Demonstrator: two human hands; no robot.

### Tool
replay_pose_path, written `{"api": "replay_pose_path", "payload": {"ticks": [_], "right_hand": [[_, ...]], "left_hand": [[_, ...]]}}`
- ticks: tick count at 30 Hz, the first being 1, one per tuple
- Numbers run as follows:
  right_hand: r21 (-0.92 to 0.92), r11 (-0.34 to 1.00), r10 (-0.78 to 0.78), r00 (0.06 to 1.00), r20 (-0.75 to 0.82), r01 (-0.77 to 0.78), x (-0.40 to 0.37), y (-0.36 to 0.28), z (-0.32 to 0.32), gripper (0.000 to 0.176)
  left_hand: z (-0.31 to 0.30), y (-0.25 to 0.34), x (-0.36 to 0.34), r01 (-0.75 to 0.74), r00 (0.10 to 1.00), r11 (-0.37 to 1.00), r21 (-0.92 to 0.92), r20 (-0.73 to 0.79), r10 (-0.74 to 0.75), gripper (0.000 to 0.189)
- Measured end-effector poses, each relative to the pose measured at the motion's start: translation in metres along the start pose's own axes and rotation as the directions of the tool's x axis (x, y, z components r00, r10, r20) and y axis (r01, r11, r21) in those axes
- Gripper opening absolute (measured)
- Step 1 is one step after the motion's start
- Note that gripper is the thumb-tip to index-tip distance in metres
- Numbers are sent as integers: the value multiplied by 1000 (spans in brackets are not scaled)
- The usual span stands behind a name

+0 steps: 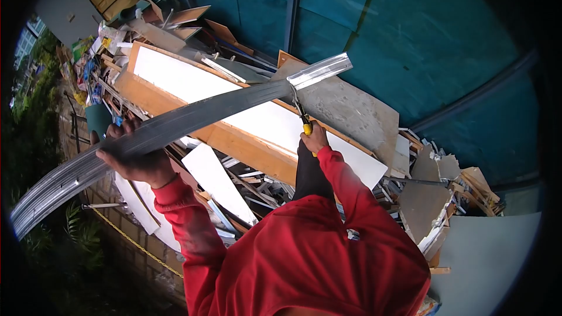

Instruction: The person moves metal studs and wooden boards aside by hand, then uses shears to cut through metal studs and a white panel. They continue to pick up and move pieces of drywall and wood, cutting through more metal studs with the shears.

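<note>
A long grey metal channel runs from the lower left up to the upper centre, over the debris. My left hand is wrapped round it near its left part, with fingertips over the far edge and the thumb in front. My right hand grips a cutting tool with yellow handles. The tool's metal jaws touch the channel's lower edge, near its far end. Beyond the jaws, the channel's end piece is bright and sits at a different angle from the rest.
Below lies a heap of broken boards, with a long white panel and a grey slab on it. Blue-green glass stands behind. A yellow chain and plants are at the lower left.
</note>
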State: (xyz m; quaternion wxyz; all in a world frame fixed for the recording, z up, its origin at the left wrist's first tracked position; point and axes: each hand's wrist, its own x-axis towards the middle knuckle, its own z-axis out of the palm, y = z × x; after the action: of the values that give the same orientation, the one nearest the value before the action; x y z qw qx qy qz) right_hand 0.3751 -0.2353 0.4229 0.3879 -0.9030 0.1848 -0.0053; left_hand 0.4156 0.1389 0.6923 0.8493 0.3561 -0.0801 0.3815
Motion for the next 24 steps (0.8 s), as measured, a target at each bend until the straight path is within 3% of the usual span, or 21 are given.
{"api": "replay_pose_path", "payload": {"ticks": [4,8,13,19,24], "right_hand": [[84,995,-57,997,-57,62,40,15,-2,39],[108,994,-10,995,100,-1,59,-14,-37,45],[75,997,29,1000,-1,-29,84,-22,-25,39],[83,995,-49,987,-153,62,102,-15,-22,38],[138,989,-48,993,-107,62,110,-11,-22,37]], "left_hand": [[29,-30,9,11,999,998,-69,31,-9,47],[40,-51,26,107,992,979,-171,89,-93,41],[52,-64,38,45,983,986,-163,184,-15,37],[60,-77,62,95,992,982,-165,99,-80,36],[57,-91,72,116,985,982,-147,141,-96,36]]}}
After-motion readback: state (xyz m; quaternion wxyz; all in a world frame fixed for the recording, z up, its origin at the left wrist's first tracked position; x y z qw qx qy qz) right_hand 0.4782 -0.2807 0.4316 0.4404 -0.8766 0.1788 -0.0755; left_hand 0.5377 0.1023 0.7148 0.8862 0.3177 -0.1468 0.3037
